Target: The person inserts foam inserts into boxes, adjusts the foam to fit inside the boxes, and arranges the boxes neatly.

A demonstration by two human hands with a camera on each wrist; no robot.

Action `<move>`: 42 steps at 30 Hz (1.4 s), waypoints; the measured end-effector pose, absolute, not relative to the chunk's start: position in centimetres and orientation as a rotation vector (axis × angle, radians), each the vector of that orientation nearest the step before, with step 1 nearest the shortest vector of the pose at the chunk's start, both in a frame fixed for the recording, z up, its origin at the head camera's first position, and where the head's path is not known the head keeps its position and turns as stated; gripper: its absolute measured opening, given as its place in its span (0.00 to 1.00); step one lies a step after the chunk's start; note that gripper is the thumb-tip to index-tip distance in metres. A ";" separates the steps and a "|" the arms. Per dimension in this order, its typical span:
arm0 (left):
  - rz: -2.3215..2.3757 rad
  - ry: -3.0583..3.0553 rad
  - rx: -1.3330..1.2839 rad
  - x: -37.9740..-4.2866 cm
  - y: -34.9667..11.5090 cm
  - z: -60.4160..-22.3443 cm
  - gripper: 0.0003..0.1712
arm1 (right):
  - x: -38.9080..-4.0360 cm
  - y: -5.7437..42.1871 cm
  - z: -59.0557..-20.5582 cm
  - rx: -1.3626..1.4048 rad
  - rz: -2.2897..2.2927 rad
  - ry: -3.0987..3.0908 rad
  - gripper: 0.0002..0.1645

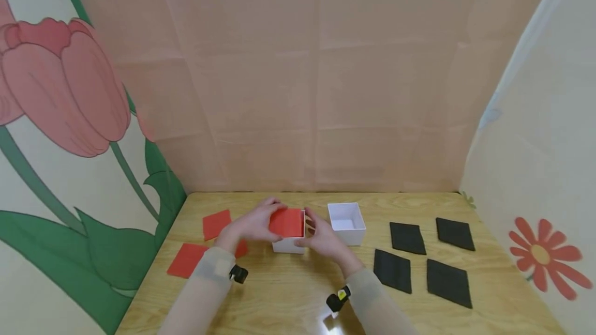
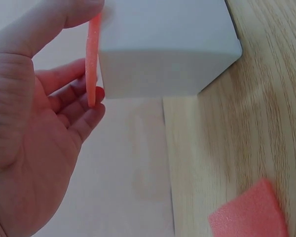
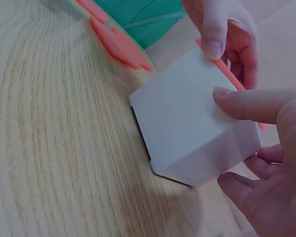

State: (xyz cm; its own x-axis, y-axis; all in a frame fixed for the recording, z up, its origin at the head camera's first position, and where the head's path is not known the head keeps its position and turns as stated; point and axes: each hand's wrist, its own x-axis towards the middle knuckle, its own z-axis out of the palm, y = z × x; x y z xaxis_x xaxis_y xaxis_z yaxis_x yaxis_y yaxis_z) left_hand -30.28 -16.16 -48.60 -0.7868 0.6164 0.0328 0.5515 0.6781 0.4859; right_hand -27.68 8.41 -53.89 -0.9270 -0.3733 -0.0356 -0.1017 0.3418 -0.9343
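A small white box (image 1: pixel 288 246) stands on the table in the head view, a red foam-like square (image 1: pixel 286 223) lying across its top. My left hand (image 1: pixel 256 225) pinches this square at its left side, thumb near, fingers far. In the left wrist view the red square (image 2: pixel 92 59) shows edge-on, right at the rim of the box (image 2: pixel 167 69). From the right, my right hand (image 1: pixel 326 238) grips the same box. The right wrist view has its thumb on one wall and its fingers around the far side (image 3: pixel 266 168).
Another white box (image 1: pixel 349 237), open at the top, stands just right of the first. Several red squares (image 1: pixel 217 224) lie at the left of the wooden table (image 1: pixel 288 293). Several black squares (image 1: pixel 407 238) are spread at the right. Printed cloth walls (image 1: pixel 316 92) rise around the table.
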 end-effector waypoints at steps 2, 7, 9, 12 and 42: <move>0.739 2.749 0.959 -30.2 -16.1 -48.5 0.49 | -27.8 8.5 -53.9 -0.418 -1.619 2.350 0.64; 0.729 2.756 0.958 -30.3 -15.9 -48.5 0.49 | -28.0 8.6 -53.8 -0.434 -1.622 2.343 0.63; 0.716 2.760 0.965 -30.4 -15.8 -48.4 0.49 | -28.0 8.6 -53.9 -0.448 -1.616 2.353 0.63; 0.697 2.761 0.974 -30.5 -15.8 -48.5 0.48 | -28.0 8.6 -54.0 -0.442 -1.601 2.364 0.63; 0.721 2.761 0.951 -30.1 -15.7 -48.8 0.43 | -27.7 8.7 -53.9 -0.417 -1.616 2.339 0.62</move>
State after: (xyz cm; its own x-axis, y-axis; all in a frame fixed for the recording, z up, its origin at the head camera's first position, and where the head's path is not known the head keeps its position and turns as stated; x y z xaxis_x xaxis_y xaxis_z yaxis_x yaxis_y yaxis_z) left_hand -30.15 -15.68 -48.80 -0.7920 0.6099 0.0281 0.5458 0.6866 0.4804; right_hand -27.66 8.71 -53.90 -0.9229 -0.3811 -0.0553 -0.0830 0.3371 -0.9378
